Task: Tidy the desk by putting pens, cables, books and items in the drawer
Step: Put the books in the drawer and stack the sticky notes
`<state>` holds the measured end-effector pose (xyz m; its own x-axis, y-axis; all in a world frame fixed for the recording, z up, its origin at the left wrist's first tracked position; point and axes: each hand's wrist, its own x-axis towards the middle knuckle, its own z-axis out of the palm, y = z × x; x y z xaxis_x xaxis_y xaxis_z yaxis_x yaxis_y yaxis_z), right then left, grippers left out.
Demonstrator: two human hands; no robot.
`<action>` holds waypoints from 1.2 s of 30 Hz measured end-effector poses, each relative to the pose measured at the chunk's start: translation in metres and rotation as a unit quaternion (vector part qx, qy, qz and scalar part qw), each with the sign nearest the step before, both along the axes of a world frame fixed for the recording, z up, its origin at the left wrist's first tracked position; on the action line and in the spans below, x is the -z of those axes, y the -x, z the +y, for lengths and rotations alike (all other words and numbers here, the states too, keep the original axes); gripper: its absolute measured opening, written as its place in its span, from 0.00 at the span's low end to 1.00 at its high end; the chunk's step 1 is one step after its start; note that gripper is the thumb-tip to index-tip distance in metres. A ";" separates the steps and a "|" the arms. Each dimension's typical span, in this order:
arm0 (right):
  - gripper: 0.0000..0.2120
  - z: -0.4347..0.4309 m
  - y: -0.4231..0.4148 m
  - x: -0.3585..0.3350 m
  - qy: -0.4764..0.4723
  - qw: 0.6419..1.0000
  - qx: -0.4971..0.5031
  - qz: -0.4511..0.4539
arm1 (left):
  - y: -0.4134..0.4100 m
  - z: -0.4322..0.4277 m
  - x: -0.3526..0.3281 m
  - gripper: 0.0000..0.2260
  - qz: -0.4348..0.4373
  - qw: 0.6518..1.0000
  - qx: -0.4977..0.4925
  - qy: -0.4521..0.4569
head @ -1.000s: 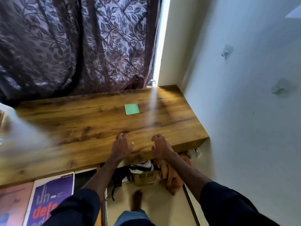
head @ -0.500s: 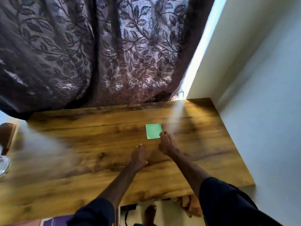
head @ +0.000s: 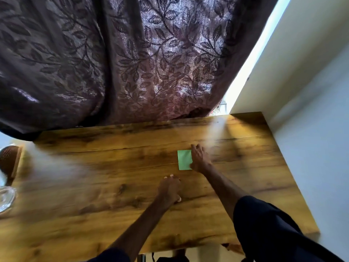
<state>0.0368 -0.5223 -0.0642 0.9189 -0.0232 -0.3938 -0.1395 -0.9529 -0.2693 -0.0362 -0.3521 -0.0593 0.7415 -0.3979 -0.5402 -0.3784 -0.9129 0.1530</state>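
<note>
A small green square pad of sticky notes [head: 184, 159] lies flat on the wooden desk [head: 94, 186], a little right of centre. My right hand [head: 200, 158] lies against the pad's right edge, fingers stretched along it and touching it. My left hand [head: 170, 189] rests on the desk below and left of the pad, fingers loosely bent, holding nothing. No drawer is in view.
A dark leaf-patterned curtain [head: 122, 63] hangs behind the desk. A white wall [head: 311, 129] borders the desk's right side. At the far left edge stand a brown rounded object [head: 9, 159] and a clear glass dish [head: 5, 199].
My right hand has reached forward from the desk's front edge to the green pad's right side. My left hand also moved forward. The camera came closer over the desk.
</note>
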 end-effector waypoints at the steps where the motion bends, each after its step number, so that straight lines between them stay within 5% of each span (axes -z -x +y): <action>1: 0.44 -0.001 0.001 0.002 -0.003 1.000 0.010 0.006 | 0.000 0.000 0.002 0.24 0.004 1.000 -0.016 0.012; 11: 0.27 -0.022 0.057 0.008 -0.062 0.990 0.121 0.025 | 0.002 -0.004 0.004 0.17 -0.036 0.998 -0.029 0.037; 18: 0.10 -0.039 0.132 -0.004 -0.235 0.939 0.252 0.003 | 0.026 0.005 0.009 0.37 -0.015 0.999 -0.029 0.025; 20: 0.10 -0.041 0.151 -0.004 -0.265 0.927 0.266 0.004 | 0.038 0.009 0.014 0.35 -0.004 0.994 -0.084 0.068; 26: 0.05 -0.043 0.248 -0.015 -0.334 0.898 0.287 -0.004 | 0.123 0.000 -0.003 0.15 0.020 0.920 -0.279 0.276; 36: 0.10 -0.039 0.438 -0.028 -0.442 0.848 0.293 -0.008 | 0.316 -0.003 -0.022 0.13 0.154 0.809 -0.370 0.430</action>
<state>-0.4013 -0.5608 -0.0359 0.8569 -0.1796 -0.4832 -0.5090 -0.1472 -0.8481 -0.3526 -0.3552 -0.0373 0.8313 -0.2335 -0.5044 0.4002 -0.3783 0.8347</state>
